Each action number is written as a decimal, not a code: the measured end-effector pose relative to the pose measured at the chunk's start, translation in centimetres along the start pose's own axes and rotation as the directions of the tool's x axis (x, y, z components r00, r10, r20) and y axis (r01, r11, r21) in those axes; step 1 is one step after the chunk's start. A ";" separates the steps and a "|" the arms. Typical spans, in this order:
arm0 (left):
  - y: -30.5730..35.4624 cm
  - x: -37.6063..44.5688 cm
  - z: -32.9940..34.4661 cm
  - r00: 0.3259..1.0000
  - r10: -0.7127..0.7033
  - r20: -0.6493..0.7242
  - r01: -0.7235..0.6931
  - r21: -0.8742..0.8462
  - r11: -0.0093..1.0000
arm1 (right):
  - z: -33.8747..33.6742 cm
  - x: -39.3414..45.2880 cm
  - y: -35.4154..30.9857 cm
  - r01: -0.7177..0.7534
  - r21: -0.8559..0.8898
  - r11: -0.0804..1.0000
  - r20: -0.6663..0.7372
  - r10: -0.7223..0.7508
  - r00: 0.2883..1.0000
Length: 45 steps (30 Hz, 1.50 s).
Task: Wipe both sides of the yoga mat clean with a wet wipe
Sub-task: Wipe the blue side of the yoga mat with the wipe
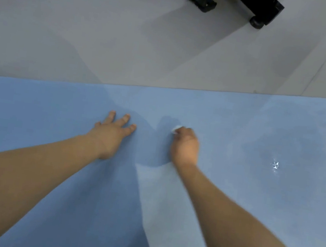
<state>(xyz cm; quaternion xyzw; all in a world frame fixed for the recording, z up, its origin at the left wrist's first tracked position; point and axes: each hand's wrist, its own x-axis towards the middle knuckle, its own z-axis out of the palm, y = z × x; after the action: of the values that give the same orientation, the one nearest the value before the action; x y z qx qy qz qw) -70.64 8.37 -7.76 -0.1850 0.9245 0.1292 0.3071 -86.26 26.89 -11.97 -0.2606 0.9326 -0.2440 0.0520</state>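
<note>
The blue yoga mat (54, 112) lies flat on the grey floor (87, 29), running edge to edge across the view, its far long edge a clean line tilting up a little toward the right. Its surface is matte and patchy: darker under the arms' shadows, paler and streaky on the right, with a small white scuffed spot (275, 164) well to the right of the hands. The left hand (112, 135) rests palm down on the mat, fingers (126, 118) straight and spread, released, gripping nothing. Just beside it, the right hand (185, 145) is bunched up, fingers clenched round a crumpled white wet wipe (176, 129) that peeks out at the knuckles and presses on the mat. The hand is blurred. Beyond the mat's far edge there is open grey floor, then the foot of a black wheeled stand (233, 1) at the top, well apart from the mat. Plenty of mat stretches to either side. No container is in view.
</note>
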 end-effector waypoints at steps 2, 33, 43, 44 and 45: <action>2.0 -0.7 1.4 1.000 -0.002 -0.005 0.002 -0.023 1.000 | 2.1 -3.3 -3.2 0.181 -0.010 0.983 0.030 -0.181 0.983; 8.6 -3.6 5.6 0.951 0.270 -0.147 -0.266 0.049 0.963 | -8.8 -6.8 15.4 -0.081 -0.314 0.946 -0.078 0.059 0.995; 9.3 -5.1 5.6 0.971 0.236 0.039 -0.239 0.186 0.953 | -1.4 -16.3 3.2 0.156 -0.043 0.987 -0.053 -0.158 0.986; 9.5 -5.2 5.5 0.973 0.228 0.042 -0.231 0.176 0.957 | -0.8 -17.4 2.1 0.169 -0.034 0.985 -0.027 -0.170 0.985; 9.6 -5.3 5.4 0.974 0.222 0.044 -0.226 0.169 0.959 | -0.6 -18.0 1.6 0.166 -0.027 0.986 -0.012 -0.166 0.986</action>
<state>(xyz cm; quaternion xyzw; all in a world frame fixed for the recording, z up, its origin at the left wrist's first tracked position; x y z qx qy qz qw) -67.97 20.31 -7.53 -0.0501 0.9435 0.0845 0.3165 -71.63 37.51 -12.74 -0.3364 0.9111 -0.2371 0.0212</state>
